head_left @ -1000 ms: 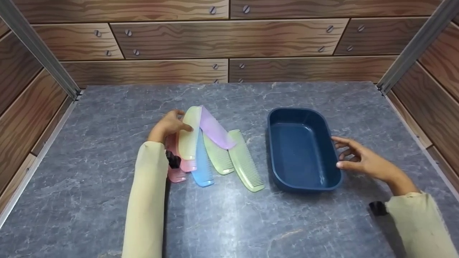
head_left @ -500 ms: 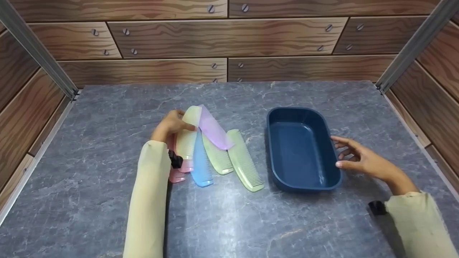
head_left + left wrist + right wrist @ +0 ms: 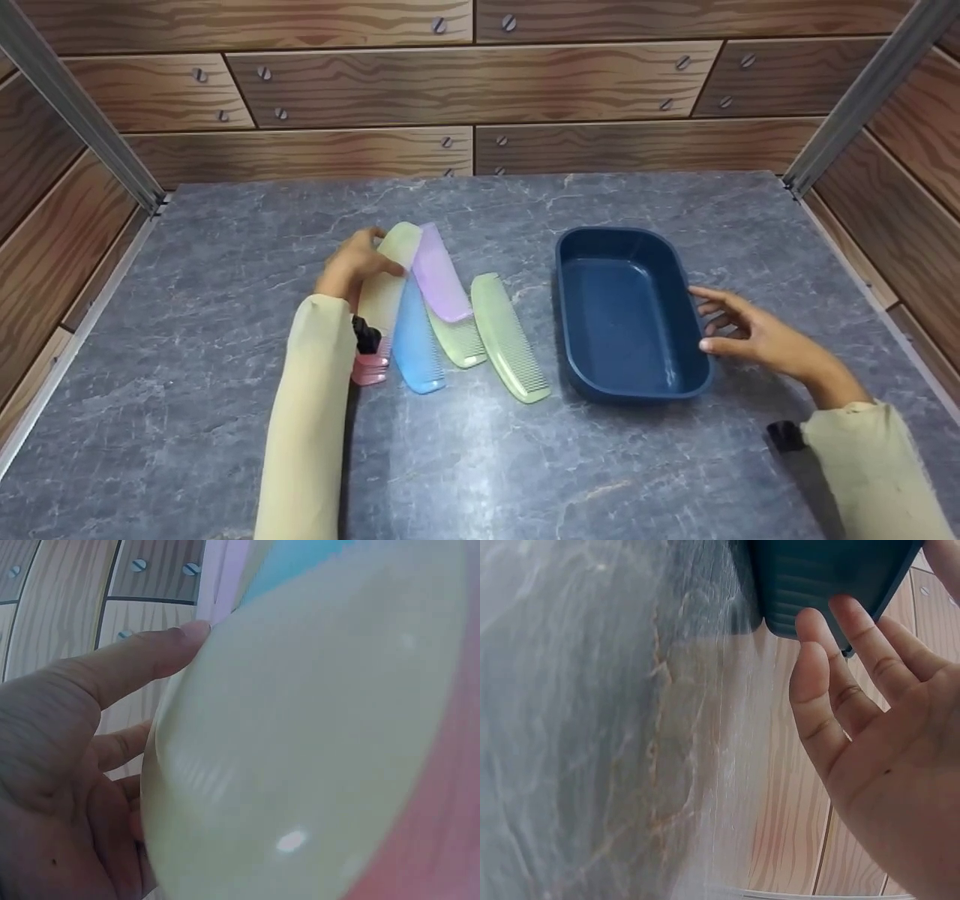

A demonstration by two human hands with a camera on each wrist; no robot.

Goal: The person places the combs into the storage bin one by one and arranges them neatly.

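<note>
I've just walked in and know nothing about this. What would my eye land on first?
Probably the loose fan of pastel combs left of centre, where the left hand grips a pale yellow comb. Next would come the deep blue tray to their right, with the right hand at its right side.

Tabletop booth (image 3: 862, 96) with wood-print walls (image 3: 360, 84)

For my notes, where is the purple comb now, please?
In the head view, the purple comb lies left of centre, partly over a green comb.
</note>
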